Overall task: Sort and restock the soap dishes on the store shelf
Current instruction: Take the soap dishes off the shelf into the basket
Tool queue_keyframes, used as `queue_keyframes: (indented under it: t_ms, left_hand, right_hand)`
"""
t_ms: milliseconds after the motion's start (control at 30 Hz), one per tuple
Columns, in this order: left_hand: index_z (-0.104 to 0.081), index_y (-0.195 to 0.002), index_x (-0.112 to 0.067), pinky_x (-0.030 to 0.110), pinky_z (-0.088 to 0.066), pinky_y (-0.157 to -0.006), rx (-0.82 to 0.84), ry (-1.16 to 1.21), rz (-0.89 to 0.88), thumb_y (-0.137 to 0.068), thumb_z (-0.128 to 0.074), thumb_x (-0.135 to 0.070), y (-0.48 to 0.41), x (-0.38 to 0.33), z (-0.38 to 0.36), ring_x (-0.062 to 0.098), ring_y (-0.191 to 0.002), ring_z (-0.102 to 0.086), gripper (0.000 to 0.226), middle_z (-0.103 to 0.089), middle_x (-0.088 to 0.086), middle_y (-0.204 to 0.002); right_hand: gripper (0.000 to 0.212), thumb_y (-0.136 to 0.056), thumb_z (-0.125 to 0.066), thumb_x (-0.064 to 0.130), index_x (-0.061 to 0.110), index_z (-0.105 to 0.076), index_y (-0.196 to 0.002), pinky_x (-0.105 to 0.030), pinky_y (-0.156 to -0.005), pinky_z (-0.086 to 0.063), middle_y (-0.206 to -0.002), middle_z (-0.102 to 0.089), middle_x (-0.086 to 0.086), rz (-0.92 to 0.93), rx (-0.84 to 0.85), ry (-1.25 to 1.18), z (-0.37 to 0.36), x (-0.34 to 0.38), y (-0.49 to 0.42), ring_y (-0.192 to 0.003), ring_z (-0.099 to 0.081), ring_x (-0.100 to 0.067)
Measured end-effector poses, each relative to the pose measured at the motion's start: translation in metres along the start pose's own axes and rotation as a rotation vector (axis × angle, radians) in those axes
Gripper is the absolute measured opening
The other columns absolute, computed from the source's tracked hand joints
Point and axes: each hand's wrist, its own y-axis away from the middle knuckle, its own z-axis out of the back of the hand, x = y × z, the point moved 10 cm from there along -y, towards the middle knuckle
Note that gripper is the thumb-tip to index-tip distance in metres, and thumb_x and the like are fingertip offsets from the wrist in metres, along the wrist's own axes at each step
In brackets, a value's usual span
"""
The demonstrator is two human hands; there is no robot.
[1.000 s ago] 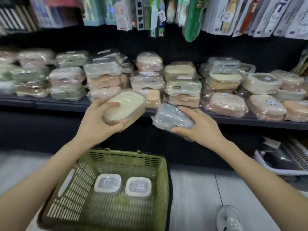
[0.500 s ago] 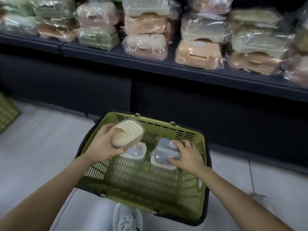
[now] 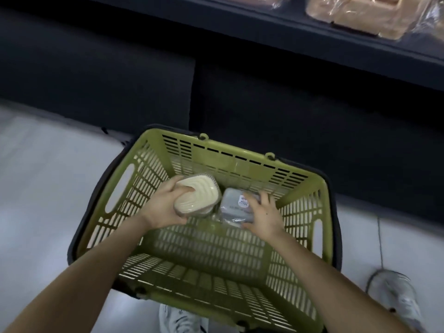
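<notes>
- The floor (image 3: pixel 48 176), pale tile, fills 9 and 3 o'clock. The basket stands on it, which leaves both hands free.
- The shelf (image 3: pixel 312 32) crosses 1 o'clock, dark, with a wrapped tan dish (image 3: pixel 355 18) near its front edge, well above the basket.
- The basket (image 3: pixel 319 179), green and slatted, takes the centre down to 6 o'clock. It sits just in front of the shelf base, probably so that reaches up are short.
- The left hand (image 3: pixel 159 207), at the basket's 10 o'clock, has its fingers curled round the cream dish (image 3: pixel 199 195). The dish is tilted and low inside, with a clear pack partly showing beneath it. I judge that it is being set down.
- The right hand (image 3: pixel 264 215), at the basket's 2 o'clock, grips the grey dish (image 3: pixel 236 206). It is film-wrapped, label up, just beside the cream one and low over the bottom.
- A shoe (image 3: pixel 396 299) shows at 5 o'clock, beside the basket.
</notes>
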Motion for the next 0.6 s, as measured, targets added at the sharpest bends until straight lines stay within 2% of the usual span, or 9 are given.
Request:
queue_keyframes:
  t_ms: [67,100,167,233,300,367,433,500,600]
  left_hand:
    - [-0.045,-0.138,-0.033,0.042,-0.021,-0.117,0.004,-0.078,-0.033,-0.054,-0.067,-0.053,-0.007,0.008,-0.002,0.029,-0.139,-0.020,0.089,-0.020,0.003,-0.155]
    - [-0.041,-0.140,-0.036,0.048,-0.018,-0.117,0.014,-0.155,-0.052,-0.058,-0.069,-0.049,-0.010,0.010,-0.002,0.030,-0.142,-0.014,0.088,-0.017,0.002,-0.157]
    - [-0.032,-0.146,-0.036,0.046,0.000,-0.120,0.063,-0.325,-0.047,-0.069,-0.070,-0.027,-0.014,0.015,-0.005,0.026,-0.146,0.001,0.086,-0.006,-0.001,-0.160]
    - [-0.030,-0.148,-0.033,0.042,0.008,-0.119,0.065,-0.395,-0.047,-0.072,-0.065,-0.016,-0.019,0.013,-0.005,0.023,-0.147,0.006,0.085,-0.004,-0.002,-0.160]
    - [-0.035,-0.146,-0.029,0.043,0.004,-0.119,0.031,-0.356,-0.074,-0.073,-0.067,-0.018,-0.021,0.006,-0.007,0.025,-0.147,0.000,0.080,-0.011,0.002,-0.159]
    - [-0.045,-0.141,-0.026,0.047,-0.005,-0.119,-0.032,-0.344,-0.136,-0.073,-0.075,-0.028,-0.023,-0.003,-0.011,0.027,-0.144,-0.012,0.074,-0.026,0.006,-0.155]
    - [-0.051,-0.137,-0.022,0.048,-0.010,-0.117,-0.077,-0.340,-0.158,-0.072,-0.079,-0.036,-0.025,-0.006,-0.015,0.027,-0.140,-0.021,0.073,-0.038,0.009,-0.150]
    - [-0.048,-0.140,-0.023,0.044,-0.008,-0.116,-0.099,-0.342,-0.138,-0.076,-0.076,-0.038,-0.026,-0.007,-0.017,0.028,-0.141,-0.022,0.072,-0.036,0.007,-0.151]
    - [-0.042,-0.144,-0.027,0.042,-0.008,-0.117,-0.092,-0.350,-0.108,-0.082,-0.071,-0.038,-0.027,-0.002,-0.018,0.027,-0.144,-0.019,0.069,-0.029,0.003,-0.155]
  right_hand:
    - [0.091,-0.077,-0.072,0.053,0.039,-0.020,-0.150,-0.039,-0.107,-0.035,-0.157,-0.007,-0.008,-0.035,0.037,-0.072,-0.006,-0.007,0.001,-0.142,-0.015,-0.031]
    - [0.090,-0.076,-0.072,0.057,0.041,-0.022,-0.150,-0.041,-0.109,-0.034,-0.159,-0.006,-0.007,-0.058,0.040,-0.137,-0.007,-0.011,0.003,-0.143,-0.014,-0.031]
    - [0.082,-0.080,-0.065,0.061,0.041,-0.025,-0.149,-0.042,-0.109,-0.033,-0.159,-0.010,-0.007,-0.106,-0.006,-0.277,-0.005,-0.017,0.009,-0.144,-0.020,-0.031]
    - [0.079,-0.085,-0.058,0.061,0.034,-0.024,-0.150,-0.040,-0.102,-0.041,-0.156,-0.021,-0.011,-0.184,-0.069,-0.371,-0.004,-0.025,0.013,-0.137,-0.035,-0.033]
    - [0.079,-0.088,-0.056,0.059,0.026,-0.021,-0.152,-0.034,-0.087,-0.048,-0.147,-0.034,-0.013,-0.261,-0.093,-0.409,-0.005,-0.032,0.014,-0.124,-0.050,-0.032]
    - [0.080,-0.089,-0.059,0.053,0.022,-0.019,-0.152,-0.026,-0.071,-0.046,-0.141,-0.045,-0.011,-0.320,-0.074,-0.491,-0.010,-0.037,0.013,-0.113,-0.057,-0.029]
    - [0.082,-0.089,-0.063,0.046,0.021,-0.018,-0.152,-0.023,-0.062,-0.041,-0.137,-0.052,-0.006,-0.359,-0.040,-0.640,-0.017,-0.040,0.011,-0.103,-0.060,-0.022]
    - [0.082,-0.087,-0.067,0.042,0.020,-0.020,-0.151,-0.022,-0.064,-0.041,-0.135,-0.054,-0.003,-0.366,-0.027,-0.724,-0.021,-0.040,0.009,-0.100,-0.058,-0.019]
    - [0.082,-0.083,-0.072,0.040,0.019,-0.026,-0.148,-0.028,-0.080,-0.049,-0.136,-0.053,-0.005,-0.348,-0.046,-0.749,-0.024,-0.033,0.003,-0.113,-0.058,-0.024]
